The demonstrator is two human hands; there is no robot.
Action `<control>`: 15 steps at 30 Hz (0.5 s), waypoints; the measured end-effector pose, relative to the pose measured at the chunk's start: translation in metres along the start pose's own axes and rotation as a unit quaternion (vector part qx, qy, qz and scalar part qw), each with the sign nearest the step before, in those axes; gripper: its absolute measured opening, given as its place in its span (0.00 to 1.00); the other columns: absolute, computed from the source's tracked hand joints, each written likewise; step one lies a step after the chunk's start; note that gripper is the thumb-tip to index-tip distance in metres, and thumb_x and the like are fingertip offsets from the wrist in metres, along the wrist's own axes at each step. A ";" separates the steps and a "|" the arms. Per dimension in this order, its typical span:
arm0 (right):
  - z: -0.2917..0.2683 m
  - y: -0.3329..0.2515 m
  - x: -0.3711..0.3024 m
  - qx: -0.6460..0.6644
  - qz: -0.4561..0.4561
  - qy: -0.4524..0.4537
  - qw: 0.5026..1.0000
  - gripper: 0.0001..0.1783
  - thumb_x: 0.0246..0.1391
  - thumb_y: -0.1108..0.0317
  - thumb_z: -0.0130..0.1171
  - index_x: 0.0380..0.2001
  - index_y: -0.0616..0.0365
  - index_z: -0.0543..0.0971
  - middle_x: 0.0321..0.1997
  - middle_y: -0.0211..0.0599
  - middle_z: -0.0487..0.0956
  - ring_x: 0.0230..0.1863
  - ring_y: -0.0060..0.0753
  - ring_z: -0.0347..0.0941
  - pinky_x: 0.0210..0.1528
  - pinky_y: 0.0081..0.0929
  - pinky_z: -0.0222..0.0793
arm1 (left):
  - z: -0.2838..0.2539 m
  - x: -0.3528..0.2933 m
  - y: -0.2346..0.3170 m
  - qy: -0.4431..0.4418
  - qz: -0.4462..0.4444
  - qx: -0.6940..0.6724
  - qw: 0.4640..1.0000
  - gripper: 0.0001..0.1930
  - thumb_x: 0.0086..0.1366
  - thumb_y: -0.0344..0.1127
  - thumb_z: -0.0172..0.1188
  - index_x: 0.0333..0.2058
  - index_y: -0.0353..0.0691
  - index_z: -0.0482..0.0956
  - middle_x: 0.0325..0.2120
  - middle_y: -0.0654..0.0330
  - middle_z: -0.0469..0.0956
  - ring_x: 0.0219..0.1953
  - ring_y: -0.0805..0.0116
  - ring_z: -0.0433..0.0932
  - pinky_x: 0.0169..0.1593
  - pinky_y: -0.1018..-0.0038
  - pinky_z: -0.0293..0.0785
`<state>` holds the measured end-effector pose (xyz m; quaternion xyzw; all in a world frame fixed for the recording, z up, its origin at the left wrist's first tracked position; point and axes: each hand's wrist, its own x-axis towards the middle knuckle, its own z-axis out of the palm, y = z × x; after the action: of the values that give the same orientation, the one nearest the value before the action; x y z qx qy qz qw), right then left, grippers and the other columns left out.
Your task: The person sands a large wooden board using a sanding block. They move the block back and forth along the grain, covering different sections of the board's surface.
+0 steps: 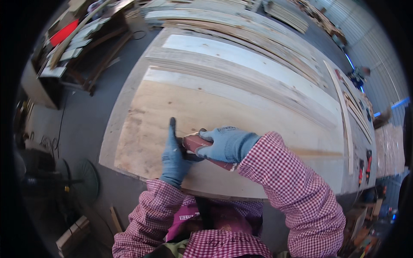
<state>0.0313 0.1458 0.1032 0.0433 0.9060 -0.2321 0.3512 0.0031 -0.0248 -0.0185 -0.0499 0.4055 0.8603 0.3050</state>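
Over grey floor (84, 124), worktable (117, 129) with pale boards (206, 107)

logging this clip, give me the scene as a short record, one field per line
right hand: blue-gloved, gripping a reddish-brown block
left hand: blue-gloved, at the block's left end, one finger or thumb raised
below hands: large wooden board on a table
table's far side: long planks
table's right side: red-and-black tools
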 end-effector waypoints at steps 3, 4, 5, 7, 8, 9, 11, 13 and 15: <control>-0.012 0.030 -0.037 -0.048 0.027 -0.024 0.998 0.37 0.60 0.34 0.43 0.55 0.54 0.77 0.49 0.50 0.82 0.51 0.57 0.78 0.59 0.48 0.69 | -0.020 0.001 -0.012 0.007 0.069 0.232 0.970 0.57 0.51 0.17 0.68 0.73 0.58 0.44 0.41 0.58 0.64 0.40 0.62 0.76 0.44 0.66 0.86; -0.001 0.061 -0.048 -0.103 0.083 0.014 0.991 0.36 0.58 0.35 0.47 0.55 0.51 0.77 0.47 0.50 0.83 0.49 0.56 0.79 0.56 0.47 0.70 | -0.019 -0.001 -0.015 0.010 0.086 0.275 0.957 0.56 0.51 0.18 0.68 0.73 0.57 0.46 0.37 0.61 0.62 0.37 0.65 0.75 0.39 0.68 0.88; 0.011 0.094 -0.063 -0.159 0.133 0.050 0.977 0.34 0.55 0.36 0.52 0.55 0.49 0.78 0.45 0.50 0.83 0.48 0.54 0.80 0.54 0.46 0.71 | -0.029 -0.002 -0.019 -0.009 0.137 0.352 0.926 0.50 0.54 0.21 0.67 0.72 0.57 0.51 0.38 0.60 0.63 0.37 0.64 0.75 0.38 0.67 0.89; 0.009 0.133 -0.106 -0.151 0.256 0.049 0.954 0.37 0.55 0.35 0.51 0.59 0.50 0.76 0.47 0.50 0.83 0.51 0.53 0.78 0.57 0.45 0.69 | -0.039 -0.002 -0.018 -0.019 0.165 0.433 0.886 0.47 0.57 0.19 0.65 0.71 0.57 0.54 0.44 0.59 0.60 0.40 0.63 0.75 0.36 0.62 0.90; 0.008 0.155 -0.129 -0.147 0.298 0.052 0.942 0.39 0.55 0.35 0.52 0.61 0.50 0.74 0.49 0.51 0.82 0.52 0.53 0.78 0.59 0.45 0.68 | -0.034 -0.002 -0.019 -0.021 0.156 0.412 0.897 0.46 0.58 0.20 0.63 0.72 0.58 0.54 0.43 0.59 0.61 0.40 0.63 0.75 0.37 0.62 0.90; 0.009 0.171 -0.146 -0.143 0.336 0.055 0.929 0.41 0.54 0.35 0.52 0.64 0.51 0.72 0.51 0.52 0.81 0.53 0.54 0.77 0.60 0.44 0.67 | -0.029 -0.003 -0.018 -0.021 0.148 0.391 0.908 0.46 0.59 0.20 0.62 0.72 0.59 0.54 0.42 0.59 0.61 0.40 0.62 0.75 0.37 0.62 0.90; 0.018 0.191 -0.156 -0.117 0.345 0.082 0.928 0.43 0.54 0.35 0.53 0.66 0.51 0.70 0.53 0.54 0.80 0.54 0.54 0.76 0.62 0.42 0.66 | -0.026 -0.002 -0.019 -0.011 0.131 0.352 0.927 0.44 0.61 0.21 0.60 0.72 0.60 0.53 0.41 0.59 0.62 0.39 0.61 0.75 0.37 0.61 0.90; 0.018 0.189 -0.153 -0.107 0.335 0.071 0.933 0.44 0.56 0.32 0.48 0.66 0.53 0.69 0.59 0.53 0.77 0.59 0.51 0.74 0.64 0.37 0.65 | -0.028 -0.001 -0.017 0.013 0.118 0.333 0.935 0.47 0.58 0.20 0.62 0.72 0.60 0.51 0.39 0.60 0.63 0.38 0.62 0.75 0.38 0.63 0.89; 0.027 0.163 -0.124 -0.054 0.248 0.112 0.961 0.42 0.57 0.31 0.46 0.63 0.51 0.73 0.57 0.54 0.78 0.58 0.53 0.74 0.63 0.40 0.66 | -0.026 -0.004 -0.012 0.029 0.105 0.356 0.928 0.59 0.47 0.18 0.71 0.73 0.57 0.47 0.38 0.60 0.66 0.37 0.65 0.75 0.40 0.69 0.86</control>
<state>0.1796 0.2890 0.1037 0.2731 0.9117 -0.0817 0.2960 0.0089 -0.0398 -0.0424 0.0795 0.6971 0.6843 0.1988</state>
